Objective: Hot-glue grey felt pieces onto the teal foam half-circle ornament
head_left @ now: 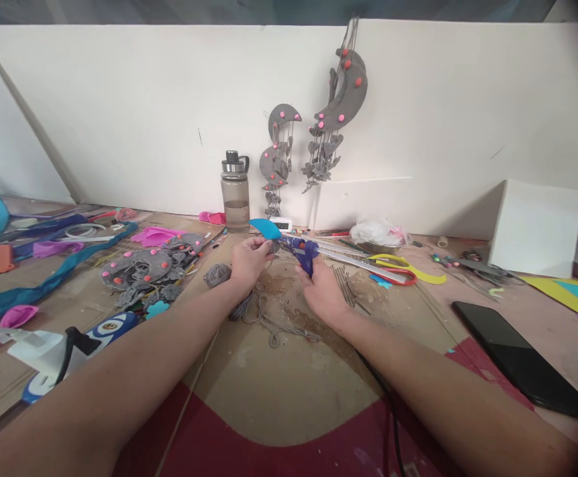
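Note:
My right hand (320, 286) is wrapped around the handle of a blue glue gun (306, 252), whose nozzle points left. A clear glue stick (338, 257) sticks out of its back. Between the fingertips of my left hand (249, 262) is a blue curved piece (265, 229), its tip rising up and to the left. The nozzle lies close by that piece; whether they touch I cannot tell. Below my left hand are a ball of grey yarn (216, 274) and a loose grey strand (273, 324) on the cardboard.
A water bottle (236, 195) stands at the back near hanging grey moon ornaments (351, 99). Red-handled scissors (398, 273) lie right of the glue gun. Left are grey decorated pieces (142, 267) and a power strip (112, 330) with a charger. A phone (512, 351) lies right.

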Motion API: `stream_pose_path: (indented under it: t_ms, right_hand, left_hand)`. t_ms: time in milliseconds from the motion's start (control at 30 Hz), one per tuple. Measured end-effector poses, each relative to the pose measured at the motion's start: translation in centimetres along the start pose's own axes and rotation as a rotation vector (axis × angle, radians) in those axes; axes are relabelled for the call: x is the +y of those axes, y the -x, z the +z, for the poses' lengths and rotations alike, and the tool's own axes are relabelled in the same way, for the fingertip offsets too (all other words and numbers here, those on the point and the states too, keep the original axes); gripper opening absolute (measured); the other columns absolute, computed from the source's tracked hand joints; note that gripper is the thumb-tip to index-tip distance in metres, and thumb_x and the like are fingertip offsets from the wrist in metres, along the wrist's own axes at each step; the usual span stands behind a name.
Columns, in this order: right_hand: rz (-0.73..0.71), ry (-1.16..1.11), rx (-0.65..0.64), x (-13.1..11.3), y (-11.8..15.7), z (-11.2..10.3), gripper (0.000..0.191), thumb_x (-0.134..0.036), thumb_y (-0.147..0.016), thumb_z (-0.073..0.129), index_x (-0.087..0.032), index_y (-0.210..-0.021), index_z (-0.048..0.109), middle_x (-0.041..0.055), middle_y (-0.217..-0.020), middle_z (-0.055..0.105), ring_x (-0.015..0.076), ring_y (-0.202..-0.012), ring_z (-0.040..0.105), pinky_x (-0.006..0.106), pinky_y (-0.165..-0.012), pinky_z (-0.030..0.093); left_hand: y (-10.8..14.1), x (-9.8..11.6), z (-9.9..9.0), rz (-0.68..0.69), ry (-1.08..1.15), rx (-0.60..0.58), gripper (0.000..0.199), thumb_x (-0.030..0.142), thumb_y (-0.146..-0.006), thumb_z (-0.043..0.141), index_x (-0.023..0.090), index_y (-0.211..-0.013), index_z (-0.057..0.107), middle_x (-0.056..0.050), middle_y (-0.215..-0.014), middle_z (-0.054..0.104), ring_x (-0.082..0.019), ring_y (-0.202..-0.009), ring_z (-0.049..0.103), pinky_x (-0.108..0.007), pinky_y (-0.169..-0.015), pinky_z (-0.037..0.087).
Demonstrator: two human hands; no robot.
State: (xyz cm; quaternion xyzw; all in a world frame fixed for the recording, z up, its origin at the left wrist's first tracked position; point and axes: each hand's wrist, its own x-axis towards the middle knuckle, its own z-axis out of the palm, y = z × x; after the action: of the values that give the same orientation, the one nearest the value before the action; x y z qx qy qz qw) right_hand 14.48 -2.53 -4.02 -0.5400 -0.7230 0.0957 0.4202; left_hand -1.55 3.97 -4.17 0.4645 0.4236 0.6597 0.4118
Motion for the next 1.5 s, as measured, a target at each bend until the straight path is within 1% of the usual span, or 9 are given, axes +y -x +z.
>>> stream_pose_path:
  t_ms: [233, 400, 600, 767, 933, 1133, 1333, 1500]
  right_hand:
    - [-0.009, -0.023, 0.029, 0.3, -0.1, 0.1, 0.039, -0.025, -0.086, 0.046, -0.014, -0.124, 0.048, 0.0153, -0.111, 0.063, 0.0267, -0.103, 0.058, 0.040, -0.092, 0.044]
    - [0.017, -0.049, 0.058, 0.4, -0.2, 0.0, 0.039, -0.026, -0.085, 0.046, -0.014, -0.122, 0.048, 0.0143, -0.107, 0.064, 0.0256, -0.098, 0.059, 0.039, -0.089, 0.045]
    - [0.059, -0.068, 0.078, 0.6, -0.3, -0.1, 0.039, -0.026, -0.085, 0.047, -0.014, -0.121, 0.049, 0.0128, -0.102, 0.065, 0.0244, -0.089, 0.059, 0.038, -0.084, 0.045]
    - [0.027, -0.102, 0.115, 0.6, -0.2, -0.2, 0.037, -0.028, -0.085, 0.046, -0.015, -0.120, 0.048, 0.0114, -0.099, 0.065, 0.0229, -0.087, 0.058, 0.038, -0.085, 0.045]
    - [0.000, -0.092, 0.094, 0.2, 0.0, -0.2, 0.035, -0.029, -0.085, 0.046, -0.014, -0.116, 0.051, 0.0136, -0.101, 0.064, 0.0246, -0.088, 0.058, 0.040, -0.084, 0.045]
    - [-0.014, -0.095, 0.063, 0.4, 0.0, 0.1, 0.037, -0.027, -0.085, 0.047, -0.014, -0.119, 0.050, 0.0135, -0.103, 0.064, 0.0246, -0.091, 0.059, 0.039, -0.086, 0.045]
    - [-0.017, -0.087, 0.061, 0.6, -0.1, 0.2, 0.040, -0.027, -0.085, 0.046, -0.014, -0.123, 0.048, 0.0147, -0.111, 0.063, 0.0250, -0.101, 0.058, 0.038, -0.090, 0.044]
    - [0.014, -0.082, 0.064, 0.5, -0.1, -0.1, 0.041, -0.027, -0.085, 0.046, -0.014, -0.124, 0.047, 0.0136, -0.108, 0.064, 0.0240, -0.097, 0.059, 0.037, -0.089, 0.044]
  left_hand:
    - [0.1, 0.1, 0.0, 0.000, 0.064, 0.001, 0.025, 0.035, -0.063, 0.072, 0.013, -0.073, 0.066, -0.002, -0.072, 0.063, -0.012, -0.068, 0.058, -0.031, -0.069, 0.056]
    - [0.3, 0.5, 0.0, -0.017, 0.099, 0.018, 0.026, 0.035, -0.061, 0.074, 0.013, -0.070, 0.063, -0.001, -0.074, 0.062, -0.013, -0.070, 0.059, -0.032, -0.071, 0.056]
    - [0.4, 0.9, 0.0, -0.014, 0.166, 0.029, 0.026, 0.035, -0.061, 0.073, 0.013, -0.072, 0.064, -0.002, -0.076, 0.063, -0.013, -0.073, 0.059, -0.033, -0.073, 0.056]
    - [0.5, 0.9, 0.0, -0.033, 0.148, 0.034, 0.025, 0.034, -0.061, 0.073, 0.013, -0.070, 0.063, -0.002, -0.074, 0.062, -0.012, -0.070, 0.057, -0.033, -0.072, 0.056]
    - [0.4, 0.8, 0.1, -0.050, 0.142, 0.024, 0.024, 0.032, -0.059, 0.074, 0.013, -0.067, 0.062, -0.001, -0.071, 0.061, -0.012, -0.068, 0.056, -0.033, -0.071, 0.056]
    - [0.6, 1.0, 0.1, -0.041, 0.146, 0.016, 0.023, 0.032, -0.059, 0.074, 0.014, -0.066, 0.062, -0.001, -0.071, 0.061, -0.012, -0.068, 0.056, -0.032, -0.071, 0.055]
    - [0.6, 1.1, 0.2, -0.039, 0.156, 0.011, 0.025, 0.033, -0.059, 0.075, 0.013, -0.069, 0.063, 0.000, -0.071, 0.059, -0.012, -0.069, 0.055, -0.035, -0.073, 0.056]
    - [0.6, 1.1, 0.1, -0.041, 0.160, 0.002, 0.028, 0.035, -0.059, 0.075, 0.013, -0.073, 0.066, -0.001, -0.074, 0.062, -0.013, -0.071, 0.058, -0.033, -0.072, 0.055]
